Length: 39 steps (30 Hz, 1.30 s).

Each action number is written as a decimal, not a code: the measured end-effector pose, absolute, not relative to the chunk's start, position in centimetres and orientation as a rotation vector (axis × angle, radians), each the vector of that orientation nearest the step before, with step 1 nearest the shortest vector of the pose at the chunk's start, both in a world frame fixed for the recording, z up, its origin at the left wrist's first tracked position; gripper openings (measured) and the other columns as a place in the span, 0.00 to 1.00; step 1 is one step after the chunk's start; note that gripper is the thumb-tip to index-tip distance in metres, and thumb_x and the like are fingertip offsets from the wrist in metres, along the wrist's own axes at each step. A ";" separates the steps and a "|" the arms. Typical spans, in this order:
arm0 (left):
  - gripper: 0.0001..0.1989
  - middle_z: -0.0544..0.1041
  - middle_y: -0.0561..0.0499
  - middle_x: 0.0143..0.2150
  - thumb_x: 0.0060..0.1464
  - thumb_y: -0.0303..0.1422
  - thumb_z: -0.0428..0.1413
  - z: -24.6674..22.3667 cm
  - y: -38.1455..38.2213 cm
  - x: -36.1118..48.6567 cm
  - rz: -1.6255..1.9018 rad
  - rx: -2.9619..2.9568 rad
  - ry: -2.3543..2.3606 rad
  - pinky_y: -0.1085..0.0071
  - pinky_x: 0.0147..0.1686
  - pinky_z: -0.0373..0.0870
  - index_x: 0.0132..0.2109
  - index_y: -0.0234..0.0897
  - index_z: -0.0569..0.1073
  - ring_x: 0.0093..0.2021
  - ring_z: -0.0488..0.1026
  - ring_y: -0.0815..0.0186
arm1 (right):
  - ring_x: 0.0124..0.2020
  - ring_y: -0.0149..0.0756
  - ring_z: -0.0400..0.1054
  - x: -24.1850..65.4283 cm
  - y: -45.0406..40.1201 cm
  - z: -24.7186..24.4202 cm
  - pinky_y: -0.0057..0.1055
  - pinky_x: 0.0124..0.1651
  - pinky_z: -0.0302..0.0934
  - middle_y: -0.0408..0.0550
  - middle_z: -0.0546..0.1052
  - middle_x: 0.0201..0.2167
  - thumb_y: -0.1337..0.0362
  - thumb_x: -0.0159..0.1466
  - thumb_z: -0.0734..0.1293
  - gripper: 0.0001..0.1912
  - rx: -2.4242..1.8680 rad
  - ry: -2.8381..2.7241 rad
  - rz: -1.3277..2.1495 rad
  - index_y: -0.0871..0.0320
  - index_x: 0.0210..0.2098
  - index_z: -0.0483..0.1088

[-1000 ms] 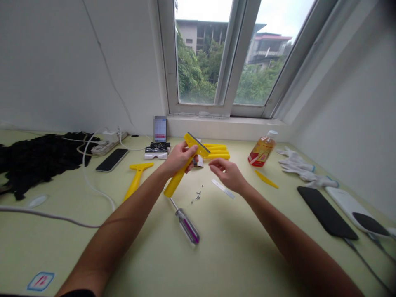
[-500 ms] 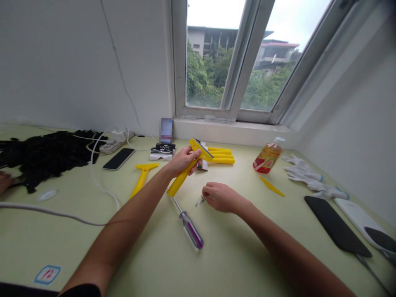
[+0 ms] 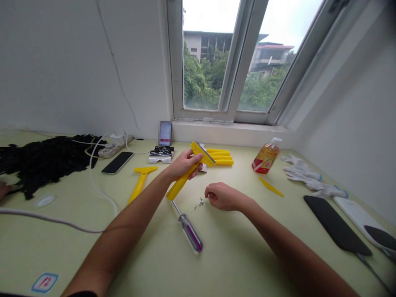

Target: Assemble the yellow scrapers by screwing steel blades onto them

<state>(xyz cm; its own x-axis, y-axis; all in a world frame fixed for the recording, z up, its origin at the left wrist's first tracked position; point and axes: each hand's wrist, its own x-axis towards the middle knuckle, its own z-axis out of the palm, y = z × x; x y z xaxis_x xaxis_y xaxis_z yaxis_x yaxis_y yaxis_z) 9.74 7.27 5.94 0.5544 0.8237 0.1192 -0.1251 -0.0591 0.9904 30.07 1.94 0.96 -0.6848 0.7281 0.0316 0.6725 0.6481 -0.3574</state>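
Observation:
My left hand [image 3: 185, 164] is shut around a yellow plastic scraper [image 3: 181, 184] with a metal blade edge, its head raised above the table. My right hand [image 3: 223, 196] rests low with curled fingers, right next to a small scatter of metal screws [image 3: 199, 203]. Nothing shows in its grip. A purple-handled screwdriver [image 3: 191, 233] lies just below the left wrist. A bundle of yellow scraper handles [image 3: 220, 157] lies behind the raised scraper, and a second yellow scraper [image 3: 140, 184] lies to the left.
A black fabric pile [image 3: 40, 163], a power strip [image 3: 111, 149], a phone [image 3: 117, 162] and white cables lie on the left. A co-worker's hand [image 3: 3, 189] shows at the left edge. On the right are a juice bottle [image 3: 265, 158], white gloves [image 3: 309, 176] and black panels [image 3: 335, 225].
My right hand has dropped toward the table beside the screws, and the pale strip seen earlier no longer shows. My left hand still grips the scraper. The view has shifted slightly.

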 end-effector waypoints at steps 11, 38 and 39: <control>0.16 0.73 0.52 0.29 0.59 0.45 0.55 6.8 6.0 10.2 0.728 1.625 0.695 0.78 0.14 0.63 0.45 0.36 0.66 0.17 0.68 0.74 | 0.30 0.35 0.75 34.7 3.3 5.7 0.32 0.38 0.67 0.45 0.80 0.29 0.64 0.63 0.64 0.08 -1.260 -2.186 0.502 0.56 0.38 0.75; 0.16 0.73 0.52 0.28 0.59 0.44 0.56 5.8 7.2 10.3 0.790 1.594 0.873 0.77 0.13 0.62 0.43 0.35 0.66 0.15 0.66 0.74 | 0.39 0.36 0.71 30.2 2.8 -1.0 0.32 0.46 0.63 0.51 0.77 0.41 0.70 0.65 0.63 0.11 -1.238 -2.453 0.433 0.57 0.41 0.76; 0.16 0.73 0.52 0.29 0.59 0.43 0.55 5.8 7.2 10.3 0.788 1.598 0.874 0.77 0.13 0.62 0.43 0.35 0.66 0.15 0.67 0.74 | 0.41 0.37 0.70 30.1 2.9 -1.2 0.33 0.48 0.62 0.51 0.77 0.42 0.70 0.65 0.63 0.10 -1.235 -2.461 0.422 0.57 0.41 0.76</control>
<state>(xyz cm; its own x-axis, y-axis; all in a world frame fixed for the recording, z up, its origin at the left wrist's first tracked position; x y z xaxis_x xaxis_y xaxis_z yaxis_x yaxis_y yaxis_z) 10.29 7.15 5.79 0.5069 0.8609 0.0451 0.1338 -0.1302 0.9824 30.12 2.87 -1.21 -0.5567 0.8114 0.1780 0.7058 0.5750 -0.4138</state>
